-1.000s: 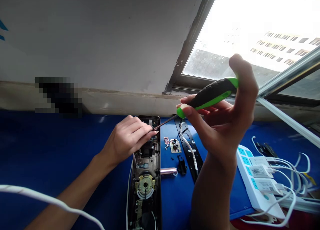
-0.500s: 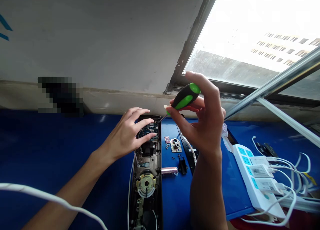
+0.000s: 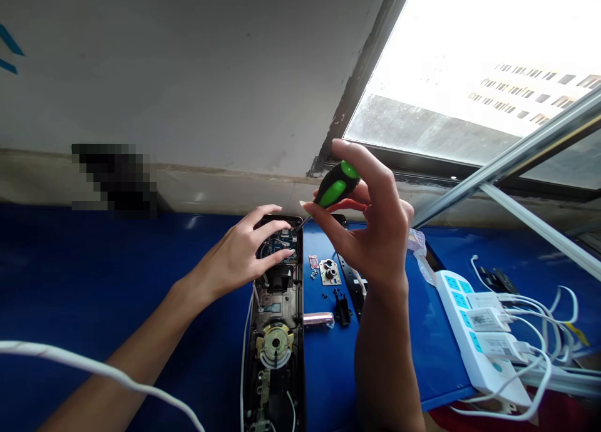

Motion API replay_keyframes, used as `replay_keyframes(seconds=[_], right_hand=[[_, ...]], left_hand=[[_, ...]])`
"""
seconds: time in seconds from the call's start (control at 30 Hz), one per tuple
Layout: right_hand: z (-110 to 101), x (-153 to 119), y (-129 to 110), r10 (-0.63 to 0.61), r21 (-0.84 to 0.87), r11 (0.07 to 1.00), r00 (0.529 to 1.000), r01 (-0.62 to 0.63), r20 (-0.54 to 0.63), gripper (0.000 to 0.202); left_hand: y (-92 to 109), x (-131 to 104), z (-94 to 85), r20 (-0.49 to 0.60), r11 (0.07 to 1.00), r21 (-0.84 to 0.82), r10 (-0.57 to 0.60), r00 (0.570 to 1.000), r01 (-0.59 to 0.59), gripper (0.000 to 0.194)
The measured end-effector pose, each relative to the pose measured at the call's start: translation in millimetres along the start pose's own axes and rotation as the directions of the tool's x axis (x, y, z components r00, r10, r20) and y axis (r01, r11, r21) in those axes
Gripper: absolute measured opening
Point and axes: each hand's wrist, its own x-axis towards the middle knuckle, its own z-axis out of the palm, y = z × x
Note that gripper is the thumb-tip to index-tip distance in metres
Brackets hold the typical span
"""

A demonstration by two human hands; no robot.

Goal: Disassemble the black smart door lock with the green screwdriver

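Observation:
A long black casing [image 3: 300,300] lies in front of me with its inside exposed. Near its far end is a blue circuit board [image 3: 284,238], and a round speaker-like part [image 3: 275,345] sits lower down. My left hand [image 3: 244,247] reaches over the board, fingers spread and fingertips resting at it, partly hiding it. Held at a slant in my right hand [image 3: 375,228] is a green and black screwdriver [image 3: 334,186]. The index finger is arched over the handle's end while the thumb and other fingers grip its side. The shaft points to the casing's upper right corner; its tip is too small to make out.
Right of the casing lie a small red board [image 3: 313,262], a pale board with a round part [image 3: 330,273], a black plastic piece [image 3: 343,310], tiny screws and a pink wrapped cylinder [image 3: 319,320]. Farther right is a power strip [image 3: 479,357] with plugs. A white cable [image 3: 113,375] crosses my left forearm.
My right hand and the screwdriver have moved slightly left and down, and the handle has turned a little. My left hand stays on the board.

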Motion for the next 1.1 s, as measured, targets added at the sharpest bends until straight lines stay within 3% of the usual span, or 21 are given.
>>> replay_keyframes(seconds=[0.13,0.33,0.5,0.6,0.77,1.1], right_hand=[[2,1,4,-0.029,-0.079,0.996,0.999,0.027,-0.023,0.057],[0,3,-2,0.008,0.044,0.999,0.998,-0.005,-0.066,0.041],[-3,3,2,-0.075,0.004,0.997,0.976,0.078,-0.203,0.025],[-2,3,6,-0.112,0.018,0.993,0.969,0.119,-0.218,0.026],[-3,1,6,-0.044,0.113,0.992,0.996,0.052,-0.071,0.040],[-2,4,9,-0.133,0.073,0.986,0.971,0.150,-0.196,0.033]], left_hand=[[-2,0,1.3,-0.007,1.000,0.006,0.017,1.000,-0.017,0.045],[-3,0,1.6,-0.002,0.999,0.031,0.018,1.000,-0.018,0.044],[-1,-1,0.8,-0.004,0.999,0.046,0.014,1.000,-0.014,0.043],[-1,0,0.2,0.002,0.999,0.046,-0.006,1.000,0.006,0.048],[0,0,0.0,0.004,0.999,0.049,-0.009,1.000,0.009,0.052],[-3,-1,2.3,-0.008,0.998,0.064,0.011,1.000,-0.010,0.045]])
